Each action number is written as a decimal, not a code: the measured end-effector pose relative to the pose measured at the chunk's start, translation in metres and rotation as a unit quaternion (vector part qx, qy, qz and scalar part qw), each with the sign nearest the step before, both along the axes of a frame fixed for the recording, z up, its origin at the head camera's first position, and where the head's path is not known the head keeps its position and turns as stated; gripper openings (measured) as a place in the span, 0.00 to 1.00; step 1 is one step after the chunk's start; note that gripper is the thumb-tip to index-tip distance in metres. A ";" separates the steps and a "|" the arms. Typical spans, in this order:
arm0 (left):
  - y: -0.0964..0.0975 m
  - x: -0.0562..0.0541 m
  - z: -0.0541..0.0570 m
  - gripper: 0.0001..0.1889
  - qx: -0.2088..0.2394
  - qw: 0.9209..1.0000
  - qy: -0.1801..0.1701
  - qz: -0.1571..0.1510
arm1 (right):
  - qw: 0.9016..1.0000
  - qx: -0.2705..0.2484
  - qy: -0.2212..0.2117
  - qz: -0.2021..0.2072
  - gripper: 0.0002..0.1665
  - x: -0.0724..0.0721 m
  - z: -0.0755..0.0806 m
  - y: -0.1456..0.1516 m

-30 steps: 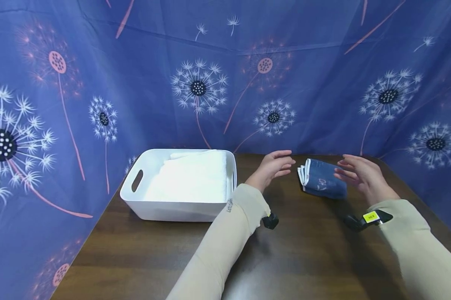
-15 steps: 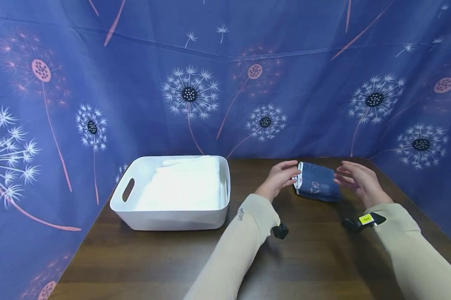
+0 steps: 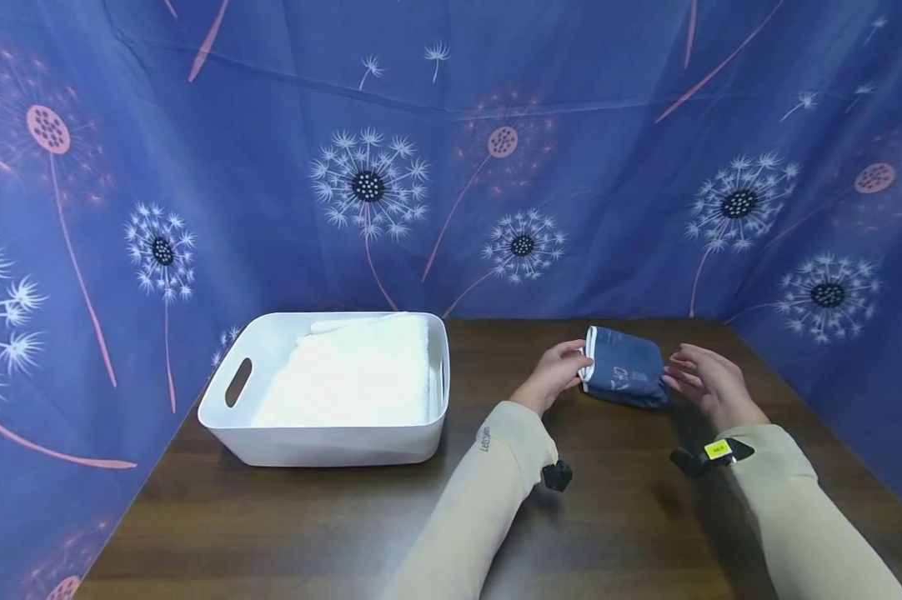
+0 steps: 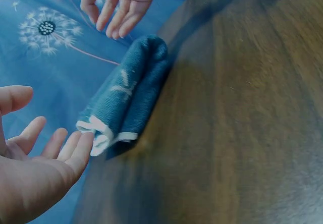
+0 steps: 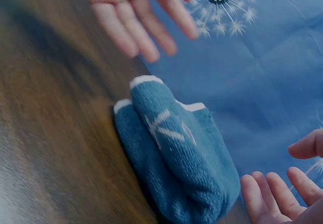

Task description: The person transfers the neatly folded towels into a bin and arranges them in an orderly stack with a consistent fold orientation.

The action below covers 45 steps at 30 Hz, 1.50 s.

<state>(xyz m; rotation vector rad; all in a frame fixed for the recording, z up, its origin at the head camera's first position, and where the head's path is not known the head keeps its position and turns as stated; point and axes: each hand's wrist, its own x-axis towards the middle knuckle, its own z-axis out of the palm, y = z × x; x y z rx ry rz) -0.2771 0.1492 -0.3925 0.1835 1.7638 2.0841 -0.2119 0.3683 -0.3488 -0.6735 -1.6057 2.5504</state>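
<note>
A folded dark blue towel (image 3: 622, 367) with white edging and pale lettering lies on the wooden table, towards the back right. At its white-edged left end is my left hand (image 3: 550, 377), fingers extended and fingertips right at the edge. My right hand (image 3: 709, 387) is by the opposite, rounded end, its fingers loosely bent and close to the cloth. The left wrist view shows the towel (image 4: 126, 90) as a thick double fold, with the left fingertips overlapping its white edge. In the right wrist view both hands have spread fingers, one at either end of the towel (image 5: 176, 148).
To the left stands a white plastic bin (image 3: 331, 446) with handle holes in its ends. White folded towels (image 3: 361, 375) lie inside it. A blue dandelion-print curtain (image 3: 451, 167) hangs behind and beside the brown table (image 3: 286, 533).
Both hands have come down and closer to the towel's ends, the left reaching its white edge. The head view has shifted, so the bin and towel appear further left and a little lower.
</note>
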 end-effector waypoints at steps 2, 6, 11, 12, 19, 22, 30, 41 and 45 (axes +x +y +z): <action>0.003 0.000 -0.005 0.23 -0.008 1.000 -0.006 -0.001 | 1.000 0.000 -0.004 -0.003 0.08 0.000 -0.004 0.004; 0.006 -0.001 -0.017 0.25 -0.020 0.999 -0.028 0.007 | 0.999 0.021 -0.037 -0.011 0.09 -0.003 -0.015 0.008; 0.006 -0.003 -0.023 0.28 -0.004 0.999 -0.046 0.021 | 0.994 0.081 -0.069 -0.028 0.07 -0.012 -0.027 0.008; 0.007 -0.004 -0.023 0.29 -0.003 0.998 -0.048 0.026 | 0.993 0.093 -0.073 -0.028 0.07 -0.013 -0.029 0.008; 0.012 -0.005 -0.027 0.29 0.020 0.997 -0.064 0.038 | 0.986 0.130 -0.102 -0.004 0.25 -0.019 -0.045 0.010; 0.014 -0.006 -0.030 0.28 0.052 0.996 -0.071 0.028 | 0.986 0.128 -0.104 0.012 0.26 -0.020 -0.046 0.009; 0.017 -0.007 -0.030 0.27 0.080 0.993 -0.080 0.019 | 0.982 0.133 -0.120 0.060 0.31 -0.023 -0.043 0.008; 0.022 -0.005 -0.031 0.18 0.044 0.994 -0.099 -0.002 | 0.969 0.171 -0.131 0.123 0.30 -0.023 -0.045 0.021; 0.023 -0.002 -0.029 0.29 0.013 0.996 -0.087 0.000 | 0.959 0.202 -0.145 0.133 0.45 -0.023 -0.046 0.022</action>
